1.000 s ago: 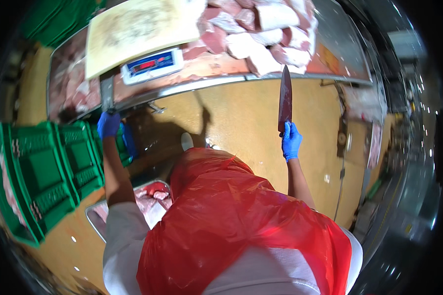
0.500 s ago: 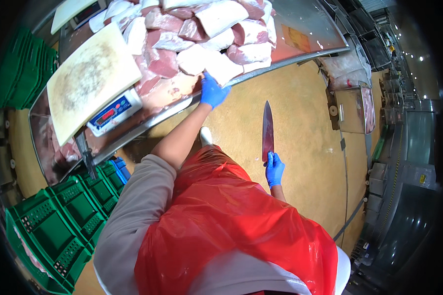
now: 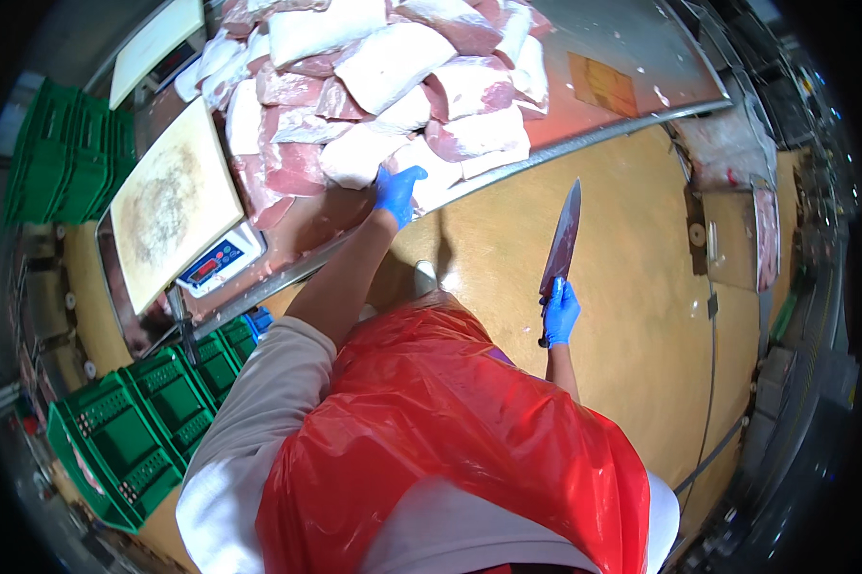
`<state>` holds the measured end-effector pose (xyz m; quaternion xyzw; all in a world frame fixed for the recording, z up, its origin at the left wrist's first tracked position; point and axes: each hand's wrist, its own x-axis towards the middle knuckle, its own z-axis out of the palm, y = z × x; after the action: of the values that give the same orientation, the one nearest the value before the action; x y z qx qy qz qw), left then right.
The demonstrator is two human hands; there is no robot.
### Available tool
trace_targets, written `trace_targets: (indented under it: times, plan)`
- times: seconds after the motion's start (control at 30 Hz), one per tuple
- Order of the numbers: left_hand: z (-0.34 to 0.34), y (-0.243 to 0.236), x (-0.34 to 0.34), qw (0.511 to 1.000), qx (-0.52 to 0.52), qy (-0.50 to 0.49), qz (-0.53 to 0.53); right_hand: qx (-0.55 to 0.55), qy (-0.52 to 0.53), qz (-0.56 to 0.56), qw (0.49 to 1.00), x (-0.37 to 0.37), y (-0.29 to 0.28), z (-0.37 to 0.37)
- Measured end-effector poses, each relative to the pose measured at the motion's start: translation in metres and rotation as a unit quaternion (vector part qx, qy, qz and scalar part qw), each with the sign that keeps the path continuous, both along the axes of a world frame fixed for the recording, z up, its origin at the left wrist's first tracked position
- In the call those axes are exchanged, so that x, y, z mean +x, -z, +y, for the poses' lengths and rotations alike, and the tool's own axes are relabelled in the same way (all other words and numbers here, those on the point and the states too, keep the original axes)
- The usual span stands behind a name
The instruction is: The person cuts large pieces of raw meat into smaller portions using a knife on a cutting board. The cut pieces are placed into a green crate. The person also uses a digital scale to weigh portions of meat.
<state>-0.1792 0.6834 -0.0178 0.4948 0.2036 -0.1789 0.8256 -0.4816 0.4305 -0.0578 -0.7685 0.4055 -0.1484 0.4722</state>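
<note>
Head view: a fat-covered pork slab lies at the near edge of the pork pile on the metal surface, the left hand against its front side. Whether those gloved fingers grasp the meat or merely rest on it, I cannot tell. Such a slab looks slick and heavy, so a sound hold would want the fingers well under its edge, not a pinch on the fat. Neighbouring pieces press close; easing it straight out would probably disturb them least. Well apart, over the floor, the right hand is clenched around a long knife, its tip pointing away from the red apron. That gap is worth guarding: blade clear of the left forearm, wrist steady. Further left, a cutting board overlaps a digital scale; green crates stand near the surface.
</note>
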Motion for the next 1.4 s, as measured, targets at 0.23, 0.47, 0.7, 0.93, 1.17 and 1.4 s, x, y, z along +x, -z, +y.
trace_targets:
  times: [0.23, 0.47, 0.7, 0.93, 1.17, 1.4]
  plan:
    - [0.149, -0.08, -0.068, 0.995, -0.094, -0.019, 0.004, 0.002, -0.117, -0.013, 0.993, 0.091, -0.004, -0.015]
    - [0.383, -0.165, -0.02, 0.986, 0.019, -0.115, -0.121, -0.009, -0.304, -0.103, 0.947, 0.181, -0.036, 0.076]
    - [0.526, -0.154, -0.017, 0.788, 0.597, -0.117, -0.098, 0.007, -0.375, -0.179, 0.91, 0.229, -0.082, 0.201]
    - [0.657, -0.116, -0.145, 0.812, 0.498, -0.212, -0.219, -0.052, -0.344, -0.151, 0.925, 0.175, -0.109, 0.271]
    - [0.659, -0.131, -0.159, 0.817, 0.455, -0.262, -0.237, 0.002, -0.388, -0.412, 0.824, 0.237, -0.288, 0.407]
    - [0.655, -0.107, -0.139, 0.872, 0.361, -0.156, -0.293, 0.054, -0.375, -0.339, 0.861, 0.226, -0.281, 0.437]
